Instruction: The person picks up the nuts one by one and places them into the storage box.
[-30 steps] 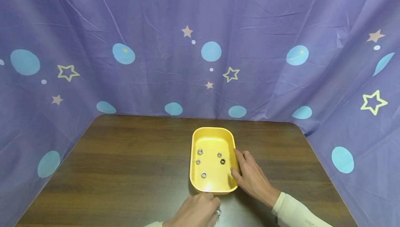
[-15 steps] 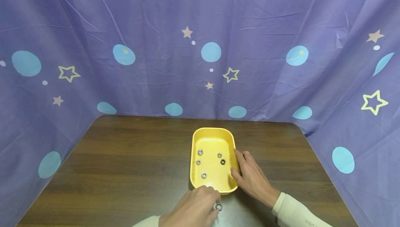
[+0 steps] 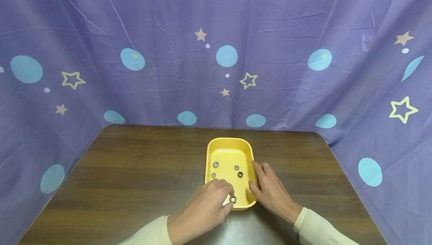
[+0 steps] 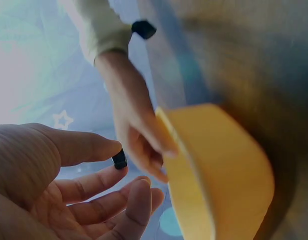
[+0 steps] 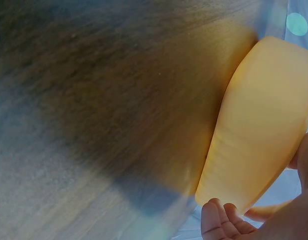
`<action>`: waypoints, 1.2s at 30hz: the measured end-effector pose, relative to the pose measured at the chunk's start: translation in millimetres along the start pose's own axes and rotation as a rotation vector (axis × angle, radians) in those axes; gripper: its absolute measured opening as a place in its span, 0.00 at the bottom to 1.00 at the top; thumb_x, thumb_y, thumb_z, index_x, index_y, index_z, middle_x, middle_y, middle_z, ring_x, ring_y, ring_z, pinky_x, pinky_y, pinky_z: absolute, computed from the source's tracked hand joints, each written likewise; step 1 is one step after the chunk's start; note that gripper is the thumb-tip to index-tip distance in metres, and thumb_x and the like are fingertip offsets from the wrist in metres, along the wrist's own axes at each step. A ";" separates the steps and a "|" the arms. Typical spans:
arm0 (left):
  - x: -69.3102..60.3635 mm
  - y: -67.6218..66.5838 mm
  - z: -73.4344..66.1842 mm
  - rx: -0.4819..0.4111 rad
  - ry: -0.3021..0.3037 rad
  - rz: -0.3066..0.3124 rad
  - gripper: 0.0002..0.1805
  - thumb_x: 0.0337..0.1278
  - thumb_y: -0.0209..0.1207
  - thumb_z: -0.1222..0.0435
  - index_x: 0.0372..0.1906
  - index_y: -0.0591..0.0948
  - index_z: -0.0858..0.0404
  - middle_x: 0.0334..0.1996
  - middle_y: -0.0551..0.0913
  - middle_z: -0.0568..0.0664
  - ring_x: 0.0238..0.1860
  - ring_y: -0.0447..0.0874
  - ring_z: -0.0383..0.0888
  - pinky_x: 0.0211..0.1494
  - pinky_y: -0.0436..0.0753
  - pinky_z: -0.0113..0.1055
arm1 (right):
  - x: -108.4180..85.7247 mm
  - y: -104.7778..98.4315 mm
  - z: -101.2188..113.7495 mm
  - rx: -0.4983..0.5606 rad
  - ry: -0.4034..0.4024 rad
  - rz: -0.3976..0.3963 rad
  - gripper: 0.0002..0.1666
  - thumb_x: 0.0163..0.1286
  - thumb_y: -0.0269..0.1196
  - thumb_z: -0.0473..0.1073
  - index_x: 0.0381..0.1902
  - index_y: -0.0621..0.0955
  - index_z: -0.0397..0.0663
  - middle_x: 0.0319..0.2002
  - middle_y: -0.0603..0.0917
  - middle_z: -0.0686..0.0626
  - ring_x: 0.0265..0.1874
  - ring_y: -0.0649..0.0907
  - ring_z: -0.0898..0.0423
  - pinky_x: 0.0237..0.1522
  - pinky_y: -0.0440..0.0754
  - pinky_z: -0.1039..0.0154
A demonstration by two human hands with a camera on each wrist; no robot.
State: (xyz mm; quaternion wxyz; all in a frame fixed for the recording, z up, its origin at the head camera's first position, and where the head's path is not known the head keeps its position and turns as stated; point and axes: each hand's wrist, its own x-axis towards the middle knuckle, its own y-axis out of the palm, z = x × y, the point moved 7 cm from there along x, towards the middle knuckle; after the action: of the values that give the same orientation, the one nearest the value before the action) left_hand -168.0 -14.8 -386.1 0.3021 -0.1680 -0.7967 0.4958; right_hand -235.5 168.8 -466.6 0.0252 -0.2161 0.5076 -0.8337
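My left hand (image 3: 206, 205) pinches a dark hex nut (image 3: 233, 199) between thumb and index finger, above the near end of the yellow tray (image 3: 252, 200). In the left wrist view the nut (image 4: 119, 160) appears edge-on at the fingertips, the other fingers loosely bent below. At the tray's right side, my right hand (image 3: 271, 190) holds the rim, its thumb over the edge. Inside the tray lie two silver nuts (image 3: 215, 164) on the left. A small silver nut (image 3: 236, 167) and a black nut (image 3: 240, 174) lie on the right. My left hand covers the tray's near left corner.
The tray stands on a dark wooden table (image 3: 141, 177). A purple curtain (image 3: 162, 57) with stars and blue dots hangs behind the table and along both sides.
My left hand has moved forward with the nut, from in front of the tray to over its near end. It now hides a nut seen earlier near the front. My right hand stays put.
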 end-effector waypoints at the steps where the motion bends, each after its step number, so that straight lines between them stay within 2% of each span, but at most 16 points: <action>1: 2.1 -3.4 1.8 0.010 -0.005 -0.014 0.08 0.56 0.77 0.68 0.36 0.87 0.57 0.33 0.85 0.41 0.35 0.81 0.38 0.33 0.82 0.32 | -0.1 0.1 0.0 -0.002 0.000 0.000 0.39 0.69 0.72 0.40 0.75 0.76 0.32 0.50 0.80 0.44 0.45 0.79 0.51 0.48 0.85 0.50; 6: 9.1 -12.6 9.6 0.018 -0.014 -0.045 0.09 0.55 0.79 0.68 0.37 0.88 0.59 0.37 0.88 0.44 0.39 0.85 0.43 0.34 0.86 0.37 | -0.2 0.6 -0.3 -0.008 0.001 0.004 0.39 0.70 0.73 0.40 0.75 0.76 0.33 0.50 0.80 0.44 0.45 0.79 0.51 0.48 0.85 0.50; 14: 15.7 -13.7 21.2 0.018 -0.034 -0.051 0.08 0.56 0.78 0.68 0.37 0.89 0.61 0.40 0.89 0.47 0.46 0.88 0.47 0.44 0.91 0.42 | 0.3 0.1 -0.8 -0.008 0.003 0.000 0.39 0.69 0.72 0.40 0.75 0.76 0.32 0.50 0.80 0.44 0.45 0.78 0.51 0.47 0.85 0.50; 20: 20.0 -10.8 28.7 0.022 -0.052 -0.039 0.08 0.55 0.79 0.69 0.36 0.89 0.61 0.40 0.88 0.46 0.44 0.84 0.45 0.41 0.89 0.39 | 0.4 -0.5 -0.2 -0.010 -0.011 -0.010 0.39 0.69 0.72 0.40 0.75 0.76 0.32 0.49 0.79 0.44 0.44 0.78 0.52 0.47 0.85 0.51; 27: 22.8 -10.4 31.2 0.044 -0.029 -0.058 0.10 0.54 0.80 0.70 0.36 0.88 0.62 0.39 0.88 0.48 0.44 0.84 0.46 0.44 0.89 0.41 | 0.3 -0.3 -0.4 -0.008 -0.011 -0.011 0.39 0.69 0.72 0.40 0.75 0.76 0.32 0.49 0.79 0.44 0.44 0.78 0.51 0.47 0.85 0.50; 36: 30.7 -4.4 43.1 0.051 -0.045 -0.059 0.09 0.52 0.79 0.71 0.36 0.89 0.64 0.39 0.89 0.50 0.44 0.84 0.48 0.46 0.88 0.42 | -0.4 -0.8 -0.2 -0.007 -0.028 -0.027 0.40 0.68 0.73 0.40 0.75 0.76 0.32 0.49 0.80 0.44 0.44 0.79 0.52 0.47 0.86 0.50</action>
State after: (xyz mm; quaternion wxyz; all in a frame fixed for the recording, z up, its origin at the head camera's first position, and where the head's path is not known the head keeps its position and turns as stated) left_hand -219.1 -29.1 -386.5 0.3031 -0.1253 -0.7949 0.5105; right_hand -235.2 169.5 -466.1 0.0203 -0.2345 0.5070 -0.8292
